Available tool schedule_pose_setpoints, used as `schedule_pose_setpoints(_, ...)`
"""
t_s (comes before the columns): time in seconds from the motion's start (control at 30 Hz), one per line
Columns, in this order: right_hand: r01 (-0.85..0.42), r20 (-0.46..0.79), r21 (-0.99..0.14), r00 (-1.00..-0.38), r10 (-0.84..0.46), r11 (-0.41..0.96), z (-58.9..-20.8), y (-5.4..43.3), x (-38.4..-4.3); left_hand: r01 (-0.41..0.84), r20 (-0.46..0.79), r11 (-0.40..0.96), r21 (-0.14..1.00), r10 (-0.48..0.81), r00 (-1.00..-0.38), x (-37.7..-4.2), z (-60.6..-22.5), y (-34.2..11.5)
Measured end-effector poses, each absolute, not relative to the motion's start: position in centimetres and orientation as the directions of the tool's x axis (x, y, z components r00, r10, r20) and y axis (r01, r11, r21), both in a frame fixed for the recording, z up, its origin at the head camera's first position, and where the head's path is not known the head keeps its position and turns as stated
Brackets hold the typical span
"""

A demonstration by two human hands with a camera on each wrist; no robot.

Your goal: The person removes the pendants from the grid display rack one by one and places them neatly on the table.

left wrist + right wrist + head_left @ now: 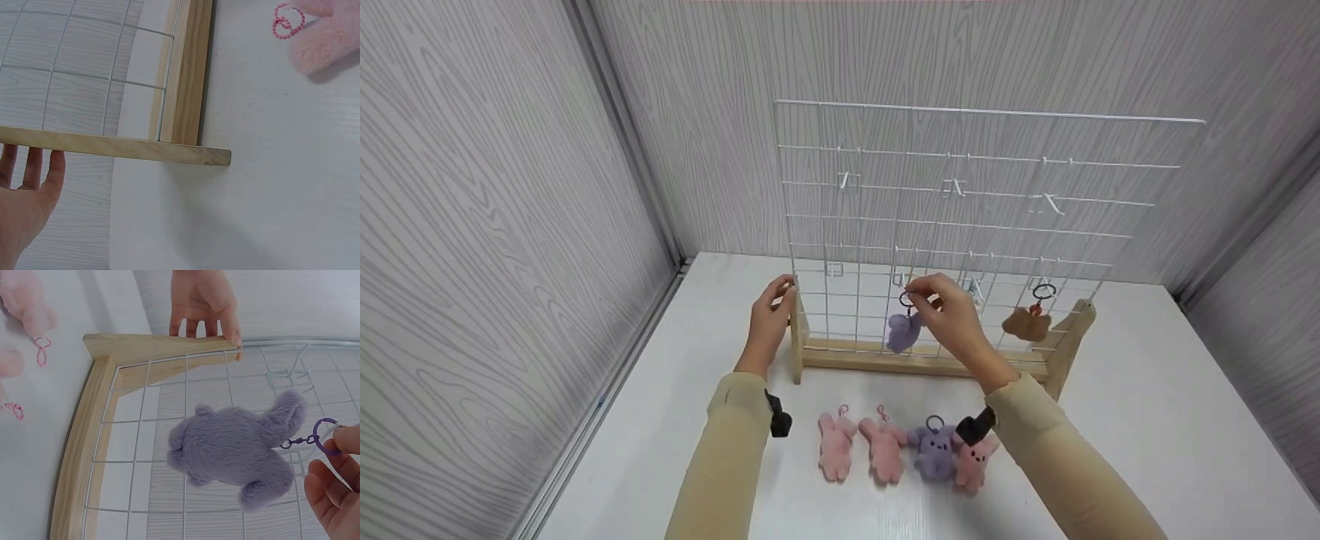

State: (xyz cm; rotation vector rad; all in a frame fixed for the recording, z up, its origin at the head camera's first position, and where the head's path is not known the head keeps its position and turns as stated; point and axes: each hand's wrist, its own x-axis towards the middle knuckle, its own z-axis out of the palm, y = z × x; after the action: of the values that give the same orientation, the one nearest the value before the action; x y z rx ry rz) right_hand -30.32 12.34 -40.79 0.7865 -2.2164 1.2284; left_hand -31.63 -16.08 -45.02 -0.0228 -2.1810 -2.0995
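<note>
Between thumb and fingertips, my right hand (954, 319) pinches the dark ring (317, 439) of a purple plush keychain (225, 447). The plush hangs below the hand, in front of the white wire grid (877, 221), close to a lower hook (900, 279). At the grid's left side, my left hand (769, 321) holds the upright wooden side piece (112, 144) of the rack, thumb and fingertips at its edge. Whether the ring touches the hook is hard to tell, since fingers cover that spot.
A brown plush keychain (1027, 324) hangs on the lower right hook. Upper hooks (956, 187) stick out from the grid. In front of the wooden base (885, 361), pink plush keychains (835, 448) and another purple one (936, 454) lie on the white table (660, 450).
</note>
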Motion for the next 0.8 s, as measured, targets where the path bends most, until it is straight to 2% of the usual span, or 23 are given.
schedule_pose_setpoints(0.5, -0.742, 0.708, -0.539, -0.655, -0.265, 0.398, -41.6, 13.5, -28.8, 0.093, 0.096, 0.051, 0.994, -0.070, -0.993, -31.6, -45.1, -16.0)
schedule_pose_setpoints(0.8, -0.719, 0.677, -0.583, -0.687, -0.263, 0.378, -43.0, 14.4, -26.4, 0.076, 0.080, 0.049, 0.996, -0.070, -0.994, -31.5, -45.0, -15.8)
